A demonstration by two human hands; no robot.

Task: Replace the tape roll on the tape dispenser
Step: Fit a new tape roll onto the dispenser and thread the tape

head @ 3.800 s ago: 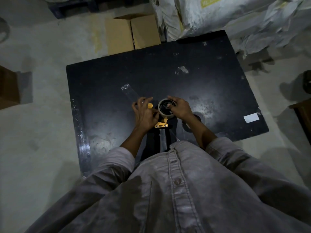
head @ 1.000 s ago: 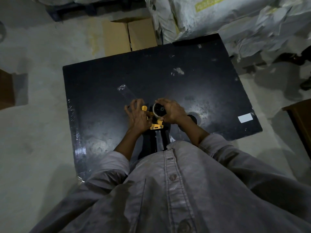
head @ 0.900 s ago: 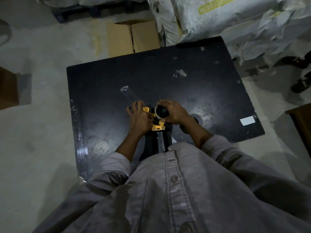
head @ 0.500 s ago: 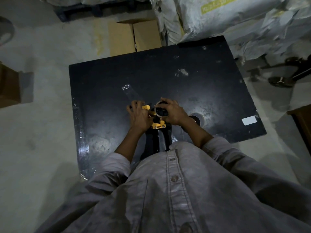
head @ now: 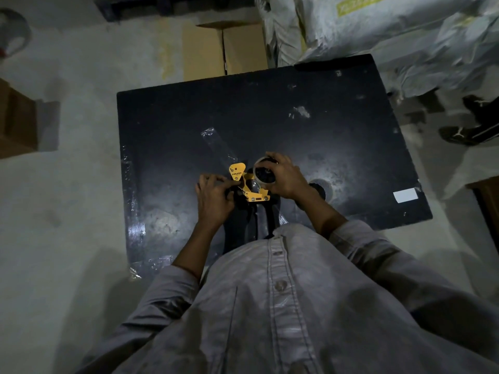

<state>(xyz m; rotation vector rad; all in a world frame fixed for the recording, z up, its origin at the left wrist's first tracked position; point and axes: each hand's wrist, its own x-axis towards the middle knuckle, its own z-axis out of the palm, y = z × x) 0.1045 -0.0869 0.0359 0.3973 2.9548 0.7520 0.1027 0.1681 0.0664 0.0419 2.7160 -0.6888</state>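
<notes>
A yellow and black tape dispenser (head: 247,186) sits on the black table (head: 270,125) just in front of me, its black handle pointing toward my body. My left hand (head: 214,197) grips the dispenser's left side. My right hand (head: 283,176) holds a tape roll (head: 263,172) with a pale rim and dark centre at the dispenser's right side, fingers wrapped over its far edge. A second dark roll (head: 318,188) lies flat on the table behind my right wrist, partly hidden. A strip of clear tape (head: 218,144) lies on the table beyond the dispenser.
A white label (head: 405,196) is stuck near the table's right edge. Cardboard boxes (head: 224,49) and large pale sacks (head: 378,31) stand behind the table. Another person's dark shoes (head: 464,134) are on the floor at right. A brown box (head: 16,122) sits at left.
My left hand has slid down and left off the dispenser's yellow top plate, which now shows. My right hand has shifted the tape roll slightly. A person's shoes have come into view at right.
</notes>
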